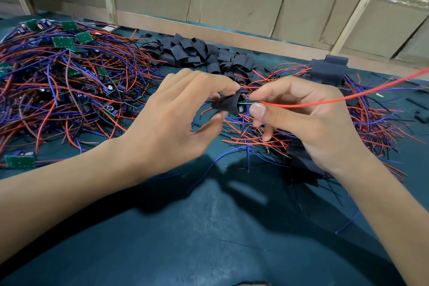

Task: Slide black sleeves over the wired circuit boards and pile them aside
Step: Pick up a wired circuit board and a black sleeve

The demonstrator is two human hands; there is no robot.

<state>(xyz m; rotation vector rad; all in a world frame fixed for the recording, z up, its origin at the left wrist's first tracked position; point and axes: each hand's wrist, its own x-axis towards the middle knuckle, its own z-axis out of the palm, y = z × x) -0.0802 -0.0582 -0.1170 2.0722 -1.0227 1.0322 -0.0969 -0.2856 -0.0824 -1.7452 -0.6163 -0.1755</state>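
— Black sleeve (226, 104), soft and tubular: where was it found?
— It was held above the dark green table mat (209, 227), pinched between thumb and fingertips of the left hand (176, 118), with its open mouth turned toward the right hand (308, 121).

— And the small green circuit board (246, 102)?
— It was seen at the sleeve's mouth, partly entered, pinched by the right thumb and forefinger. A long red wire (336, 100) was traced from it out to the right.

— Surroundings?
— A tangled heap of red and blue wired boards (69, 76) was recorded at left, a pile of loose black sleeves (199, 55) at the far centre, and a heap of sleeved boards with wires (329, 72) at right, partly under the right hand.
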